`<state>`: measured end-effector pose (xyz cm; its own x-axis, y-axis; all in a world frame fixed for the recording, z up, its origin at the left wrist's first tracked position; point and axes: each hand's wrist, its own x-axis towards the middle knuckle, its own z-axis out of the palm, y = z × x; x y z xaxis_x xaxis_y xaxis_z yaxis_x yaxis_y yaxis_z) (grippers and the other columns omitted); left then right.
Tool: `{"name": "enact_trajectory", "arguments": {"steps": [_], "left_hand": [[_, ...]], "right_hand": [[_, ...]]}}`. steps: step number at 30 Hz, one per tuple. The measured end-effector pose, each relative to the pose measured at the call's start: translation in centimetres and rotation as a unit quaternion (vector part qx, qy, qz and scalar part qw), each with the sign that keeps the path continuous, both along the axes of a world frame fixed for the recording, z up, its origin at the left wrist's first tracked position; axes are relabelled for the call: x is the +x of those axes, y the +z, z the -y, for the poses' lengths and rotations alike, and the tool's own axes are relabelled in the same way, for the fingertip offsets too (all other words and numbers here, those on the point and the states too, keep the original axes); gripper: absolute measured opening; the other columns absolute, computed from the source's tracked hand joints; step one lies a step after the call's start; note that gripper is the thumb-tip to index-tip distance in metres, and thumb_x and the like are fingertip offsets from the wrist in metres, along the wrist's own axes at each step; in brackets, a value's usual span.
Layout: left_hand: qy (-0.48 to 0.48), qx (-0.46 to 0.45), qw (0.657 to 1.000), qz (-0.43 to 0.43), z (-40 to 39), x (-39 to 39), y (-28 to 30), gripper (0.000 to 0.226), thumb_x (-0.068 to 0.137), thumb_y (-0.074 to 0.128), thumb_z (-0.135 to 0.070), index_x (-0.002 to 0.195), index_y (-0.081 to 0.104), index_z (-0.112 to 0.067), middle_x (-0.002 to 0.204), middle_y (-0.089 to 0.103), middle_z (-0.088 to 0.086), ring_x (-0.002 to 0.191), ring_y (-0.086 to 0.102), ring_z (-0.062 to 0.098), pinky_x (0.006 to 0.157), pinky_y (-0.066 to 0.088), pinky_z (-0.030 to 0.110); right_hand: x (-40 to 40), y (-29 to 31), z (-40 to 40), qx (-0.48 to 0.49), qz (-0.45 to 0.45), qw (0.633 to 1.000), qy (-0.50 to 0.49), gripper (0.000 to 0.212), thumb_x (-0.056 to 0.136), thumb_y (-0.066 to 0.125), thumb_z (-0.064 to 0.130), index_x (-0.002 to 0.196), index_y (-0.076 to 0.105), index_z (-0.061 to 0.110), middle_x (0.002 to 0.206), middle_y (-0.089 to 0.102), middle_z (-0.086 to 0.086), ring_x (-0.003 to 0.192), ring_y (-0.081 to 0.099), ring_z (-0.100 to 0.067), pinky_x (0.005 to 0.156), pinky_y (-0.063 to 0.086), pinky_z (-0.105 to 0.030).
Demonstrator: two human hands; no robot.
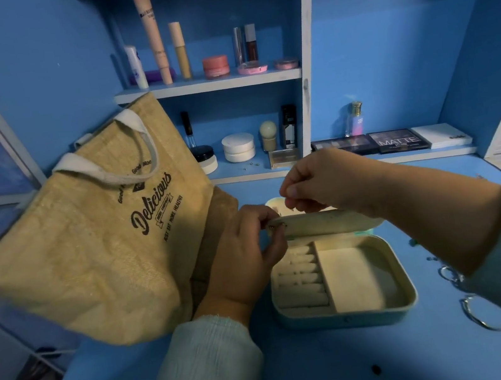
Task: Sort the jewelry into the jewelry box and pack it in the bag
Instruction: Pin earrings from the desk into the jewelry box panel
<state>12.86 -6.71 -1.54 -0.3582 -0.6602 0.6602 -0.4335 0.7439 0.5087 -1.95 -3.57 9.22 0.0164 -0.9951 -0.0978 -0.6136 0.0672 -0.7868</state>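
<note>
Frame centre: left hand point(247, 256) pinches the jewelry box point(340, 277) lid edge to steady it; right hand point(321, 184) pinches something tiny above, likely an earring. Bag point(91, 236) waits at left.

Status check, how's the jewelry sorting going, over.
Left hand pinching the jewelry box lid edge. Right hand pinching above the lid; what it holds is too small to tell. Box open, compartments look bare. Bangles loose on desk, bag upright beside box.

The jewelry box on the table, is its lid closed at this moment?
No, the jewelry box lies open, its lid raised at the back and its cream compartments in plain view.
</note>
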Motion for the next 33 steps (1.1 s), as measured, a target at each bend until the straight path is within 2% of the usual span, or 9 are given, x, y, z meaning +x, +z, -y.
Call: {"name": "enact_trajectory", "arguments": {"steps": [3, 7, 10, 13, 18, 24, 33], "left_hand": [[0.002, -0.046, 0.999, 0.013, -0.1, 0.3, -0.7, 0.021, 0.084, 0.049, -0.030, 0.089, 0.055, -0.010, 0.086, 0.048, -0.010, 0.079, 0.039, -0.006, 0.081, 0.032, -0.002], [-0.012, -0.084, 0.996, 0.017, -0.3, 0.5, -1.2, 0.014, 0.083, 0.050, -0.026, 0.094, 0.046, -0.019, 0.087, 0.056, 0.001, 0.084, 0.043, 0.000, 0.083, 0.031, 0.001], [-0.025, -0.103, 0.994, 0.012, -0.4, 0.6, -1.2, 0.014, 0.082, 0.050, -0.023, 0.094, 0.044, -0.019, 0.087, 0.059, 0.009, 0.085, 0.046, 0.005, 0.083, 0.032, 0.002], [-0.027, -0.115, 0.993, 0.004, -0.6, 0.6, -1.1, 0.015, 0.081, 0.051, -0.021, 0.094, 0.044, -0.018, 0.086, 0.059, 0.011, 0.085, 0.047, 0.007, 0.081, 0.033, 0.004], [-0.033, -0.114, 0.993, -0.001, -0.6, 0.7, -1.2, 0.014, 0.082, 0.051, -0.021, 0.094, 0.044, -0.018, 0.086, 0.060, 0.012, 0.085, 0.049, 0.008, 0.078, 0.038, 0.014], [-0.038, -0.119, 0.992, -0.012, -0.6, 0.7, -1.2, 0.015, 0.082, 0.052, -0.020, 0.095, 0.045, -0.017, 0.086, 0.060, 0.012, 0.085, 0.049, 0.009, 0.077, 0.038, 0.013], [-0.027, -0.140, 0.990, -0.003, -0.3, 0.7, -1.5, 0.016, 0.083, 0.052, -0.021, 0.096, 0.044, -0.016, 0.087, 0.061, 0.012, 0.086, 0.049, 0.008, 0.080, 0.036, 0.008]], "right_hand": [[0.3, -0.6, -0.4, 0.007, -0.027, 1.000, 0.000, 0.013, 0.091, 0.056, 0.016, 0.082, 0.066, 0.018, 0.077, 0.065, 0.003, 0.072, 0.058, -0.011, 0.072, 0.051, -0.023], [0.5, -1.0, -0.5, 0.045, -0.025, 0.999, -0.007, 0.011, 0.089, 0.060, 0.021, 0.091, 0.069, 0.015, 0.081, 0.064, 0.000, 0.073, 0.056, -0.012, 0.073, 0.051, -0.025], [0.7, -1.2, -0.7, 0.056, -0.031, 0.998, -0.009, 0.013, 0.087, 0.062, 0.022, 0.092, 0.070, 0.013, 0.077, 0.063, 0.001, 0.070, 0.054, -0.012, 0.067, 0.048, -0.023], [1.0, -1.3, -1.0, 0.057, -0.040, 0.998, -0.011, 0.012, 0.086, 0.064, 0.024, 0.090, 0.071, 0.016, 0.070, 0.060, 0.004, 0.063, 0.049, -0.009, 0.059, 0.042, -0.020], [1.2, -1.3, -1.2, 0.057, -0.047, 0.997, -0.010, 0.011, 0.086, 0.063, 0.025, 0.090, 0.071, 0.018, 0.071, 0.060, 0.005, 0.063, 0.049, -0.008, 0.056, 0.039, -0.021], [1.0, -1.4, -1.2, 0.057, -0.024, 0.998, -0.017, 0.013, 0.085, 0.064, 0.027, 0.090, 0.072, 0.018, 0.077, 0.062, 0.002, 0.068, 0.051, -0.011, 0.062, 0.042, -0.023], [1.0, -1.3, -1.5, 0.050, -0.058, 0.997, 0.007, 0.009, 0.087, 0.062, 0.026, 0.086, 0.070, 0.023, 0.072, 0.060, 0.008, 0.065, 0.049, -0.006, 0.052, 0.035, -0.019]]}}
